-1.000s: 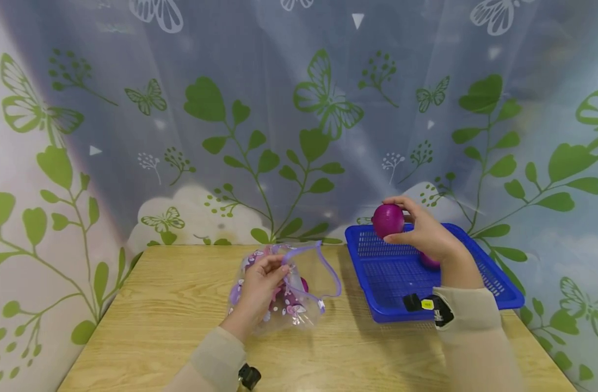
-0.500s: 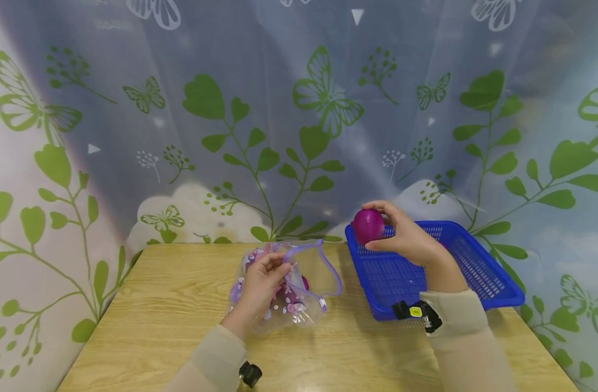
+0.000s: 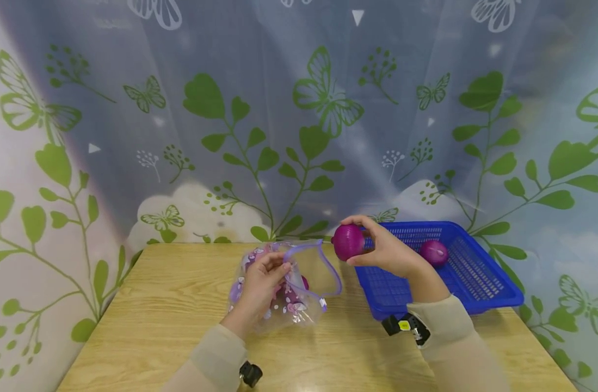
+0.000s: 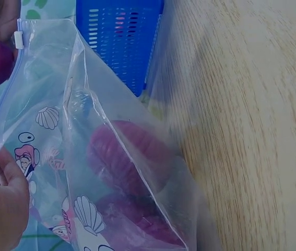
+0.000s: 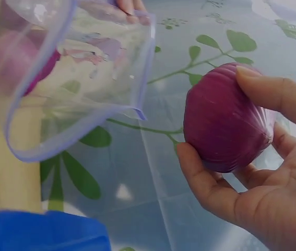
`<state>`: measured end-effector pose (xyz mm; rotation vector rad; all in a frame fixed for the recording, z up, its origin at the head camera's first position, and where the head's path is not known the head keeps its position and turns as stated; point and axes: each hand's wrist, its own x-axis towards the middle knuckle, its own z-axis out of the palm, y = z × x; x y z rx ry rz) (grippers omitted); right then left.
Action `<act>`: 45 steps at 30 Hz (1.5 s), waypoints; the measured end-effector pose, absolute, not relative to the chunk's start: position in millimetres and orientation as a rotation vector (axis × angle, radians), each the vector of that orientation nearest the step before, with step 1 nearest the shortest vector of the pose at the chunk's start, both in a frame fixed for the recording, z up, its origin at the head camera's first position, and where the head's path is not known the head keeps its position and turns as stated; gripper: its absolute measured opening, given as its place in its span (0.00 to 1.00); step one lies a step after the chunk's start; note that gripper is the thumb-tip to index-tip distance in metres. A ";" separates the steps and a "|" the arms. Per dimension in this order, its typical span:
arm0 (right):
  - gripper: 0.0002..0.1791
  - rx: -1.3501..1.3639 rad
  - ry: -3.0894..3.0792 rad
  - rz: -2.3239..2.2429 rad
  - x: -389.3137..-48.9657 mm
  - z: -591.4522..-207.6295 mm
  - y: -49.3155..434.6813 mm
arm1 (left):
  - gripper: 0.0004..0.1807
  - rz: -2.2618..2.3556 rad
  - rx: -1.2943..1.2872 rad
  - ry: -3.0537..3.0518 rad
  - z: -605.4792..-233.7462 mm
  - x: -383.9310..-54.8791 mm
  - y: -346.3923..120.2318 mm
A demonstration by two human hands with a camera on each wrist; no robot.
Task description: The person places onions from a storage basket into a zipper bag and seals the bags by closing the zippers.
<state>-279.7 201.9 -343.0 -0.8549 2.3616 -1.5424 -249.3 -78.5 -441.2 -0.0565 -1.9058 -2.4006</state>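
Observation:
My right hand (image 3: 384, 250) grips a red onion (image 3: 349, 243) between thumb and fingers, held up just left of the blue basket's near-left corner region and right of the bag mouth. In the right wrist view the onion (image 5: 226, 119) shows its ridged purple skin. My left hand (image 3: 261, 283) pinches the purple zip edge of a clear printed slider bag (image 3: 294, 310), whose mouth gapes toward the right. Inside the bag, red onions (image 4: 129, 157) show through the plastic in the left wrist view. Another red onion (image 3: 433, 253) lies in the blue basket (image 3: 480, 272).
The bag and basket stand on a wooden table (image 3: 161, 305), with a strip of bare wood between them. Behind the table hangs a curtain (image 3: 259, 109) printed with leaves and butterflies. The basket's raised rim borders the right side.
My right hand has carried the onion leftward and lower, from above the basket toward the bag's mouth. The onion in the basket is now uncovered. My left hand and the bag have stayed put.

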 end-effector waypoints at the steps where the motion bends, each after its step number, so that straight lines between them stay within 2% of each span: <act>1: 0.41 -0.858 2.355 -1.542 -279.7 -345.1 199.1 | 0.15 -2.397 -0.056 -1.907 -441.4 -249.2 -79.1; 19: 0.39 -0.940 2.375 -1.515 -273.7 -368.7 171.4 | 0.15 -2.378 -0.082 -1.897 -440.3 -245.8 -82.2; 39: 0.40 -0.904 2.520 -1.393 -276.6 -385.5 154.1 | 0.15 -2.414 -0.104 -1.828 -436.5 -249.8 -81.8; 45: 0.37 -0.888 2.530 -1.383 -274.5 -384.0 154.2 | 0.15 -2.436 -0.100 -1.795 -436.8 -250.7 -81.9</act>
